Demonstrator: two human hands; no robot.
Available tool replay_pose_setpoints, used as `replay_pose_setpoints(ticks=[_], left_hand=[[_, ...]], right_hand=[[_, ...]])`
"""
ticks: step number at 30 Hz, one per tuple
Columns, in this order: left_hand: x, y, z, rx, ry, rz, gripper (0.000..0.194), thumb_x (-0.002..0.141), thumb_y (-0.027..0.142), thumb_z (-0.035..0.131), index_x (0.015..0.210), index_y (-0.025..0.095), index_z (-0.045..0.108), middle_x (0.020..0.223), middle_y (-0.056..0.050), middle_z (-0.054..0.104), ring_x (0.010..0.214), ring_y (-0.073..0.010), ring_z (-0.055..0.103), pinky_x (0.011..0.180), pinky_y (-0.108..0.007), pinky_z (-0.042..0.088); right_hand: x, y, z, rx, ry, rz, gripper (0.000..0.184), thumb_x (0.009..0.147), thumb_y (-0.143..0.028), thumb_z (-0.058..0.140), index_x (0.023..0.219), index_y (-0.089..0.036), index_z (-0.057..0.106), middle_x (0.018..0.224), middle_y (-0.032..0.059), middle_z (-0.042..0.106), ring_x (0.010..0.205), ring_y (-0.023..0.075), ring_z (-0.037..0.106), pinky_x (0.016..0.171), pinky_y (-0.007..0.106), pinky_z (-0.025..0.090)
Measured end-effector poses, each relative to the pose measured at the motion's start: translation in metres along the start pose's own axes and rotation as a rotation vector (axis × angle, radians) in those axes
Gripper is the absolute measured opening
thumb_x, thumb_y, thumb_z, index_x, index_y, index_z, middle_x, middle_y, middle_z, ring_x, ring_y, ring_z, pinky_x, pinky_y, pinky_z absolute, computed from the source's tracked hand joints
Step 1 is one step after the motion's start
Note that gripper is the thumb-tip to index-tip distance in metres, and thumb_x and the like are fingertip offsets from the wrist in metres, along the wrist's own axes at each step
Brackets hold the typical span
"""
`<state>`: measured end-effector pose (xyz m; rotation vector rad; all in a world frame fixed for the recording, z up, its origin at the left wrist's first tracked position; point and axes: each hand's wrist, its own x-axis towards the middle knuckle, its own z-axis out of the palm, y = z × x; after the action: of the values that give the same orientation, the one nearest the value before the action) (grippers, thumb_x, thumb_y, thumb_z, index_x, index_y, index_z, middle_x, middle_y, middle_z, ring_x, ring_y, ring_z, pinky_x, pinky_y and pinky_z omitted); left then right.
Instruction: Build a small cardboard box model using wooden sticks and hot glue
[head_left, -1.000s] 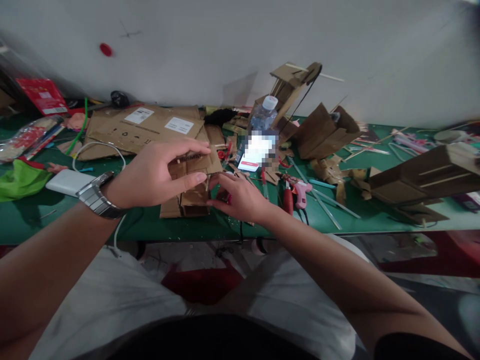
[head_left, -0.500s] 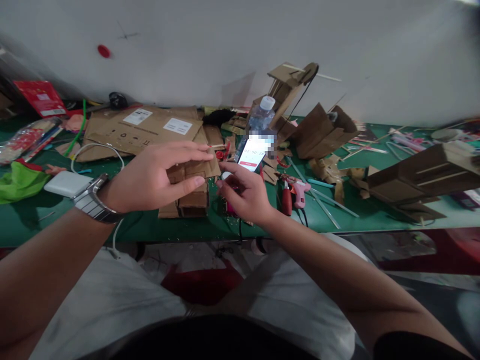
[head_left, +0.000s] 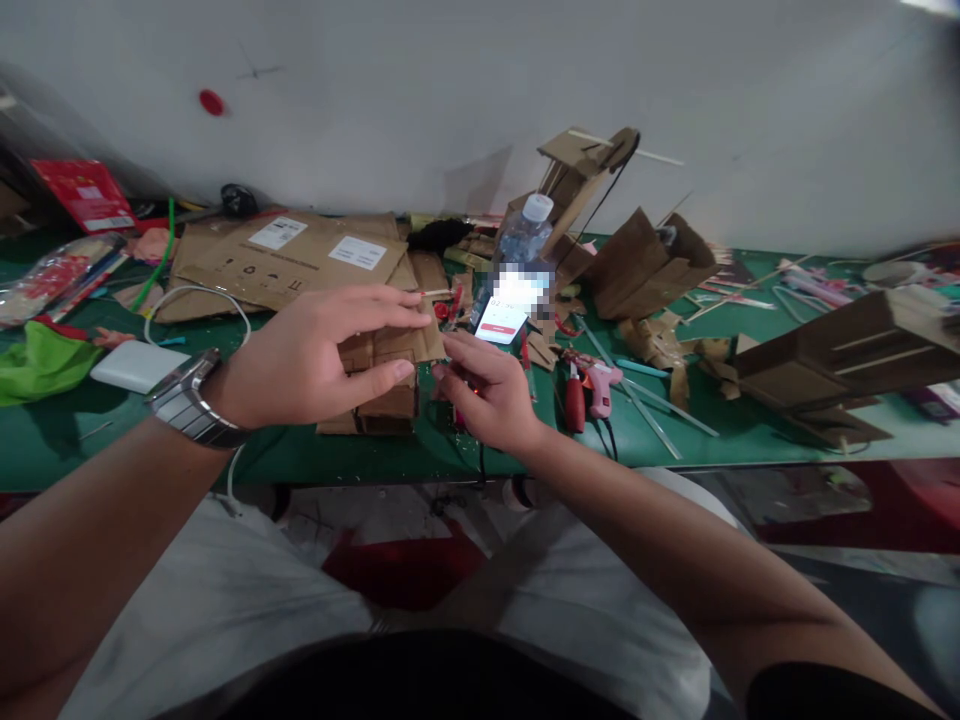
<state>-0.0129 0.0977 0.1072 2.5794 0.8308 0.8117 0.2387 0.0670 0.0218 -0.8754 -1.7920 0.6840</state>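
Observation:
My left hand [head_left: 319, 355], with a metal watch [head_left: 199, 400] at its wrist, is laid over a small cardboard box [head_left: 386, 400]. Its fingers stretch along the top and its thumb lies at the front, steadying the box. A cardboard flap [head_left: 429, 342] juts out between thumb and fingers. Just right of the flap, my right hand [head_left: 491, 395] has its fingers curled together; whatever they pinch is hidden. A small red glow shows beneath that hand. Behind it a lit phone [head_left: 499, 322] leans near a clear plastic bottle [head_left: 529, 235].
A pink glue gun [head_left: 600, 385] and clear glue sticks [head_left: 652, 415] lie to the right. Cardboard structures [head_left: 652, 265] stand behind and at far right. A flattened carton [head_left: 262, 265], a white charger [head_left: 135, 366] and a green cloth [head_left: 49, 365] occupy the left of the green table [head_left: 285, 460].
My right fingers have closed slightly and shifted a little; a pale round thing beside them no longer shows. My left hand stays almost still on the box.

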Motion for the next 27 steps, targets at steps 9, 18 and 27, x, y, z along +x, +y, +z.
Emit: replay_pose_setpoints(ticks=[9, 18, 27], left_hand=[[-0.001, 0.001, 0.0, 0.022, -0.022, -0.023, 0.045, 0.101, 0.048, 0.069, 0.142, 0.032, 0.075, 0.158, -0.005, 0.069, 0.144, -0.0332, 0.068, 0.125, -0.051, 0.056], [-0.002, 0.001, -0.002, 0.013, -0.025, -0.024, 0.044, 0.101, 0.048, 0.068, 0.142, 0.033, 0.075, 0.158, -0.005, 0.068, 0.146, -0.0317, 0.067, 0.126, -0.049, 0.054], [-0.002, 0.001, -0.003, -0.04, -0.03, -0.014, 0.043, 0.1, 0.047, 0.072, 0.14, 0.033, 0.076, 0.157, -0.006, 0.069, 0.146, -0.0315, 0.067, 0.126, -0.051, 0.055]], right_hand=[[-0.003, -0.007, -0.004, -0.17, 0.018, -0.137, 0.032, 0.106, -0.024, 0.062, 0.13, -0.019, 0.083, 0.13, 0.0156, 0.083, 0.113, 0.0266, 0.084, 0.096, 0.043, 0.071], [-0.005, -0.003, -0.002, -0.124, 0.009, -0.102, 0.037, 0.104, -0.026, 0.066, 0.137, -0.023, 0.08, 0.137, 0.0146, 0.081, 0.12, 0.0278, 0.081, 0.097, 0.046, 0.07], [0.0, -0.008, 0.006, 0.171, 0.11, 0.168, 0.022, 0.095, -0.038, 0.08, 0.112, -0.026, 0.088, 0.11, 0.0081, 0.086, 0.074, 0.0183, 0.078, 0.061, 0.033, 0.064]])
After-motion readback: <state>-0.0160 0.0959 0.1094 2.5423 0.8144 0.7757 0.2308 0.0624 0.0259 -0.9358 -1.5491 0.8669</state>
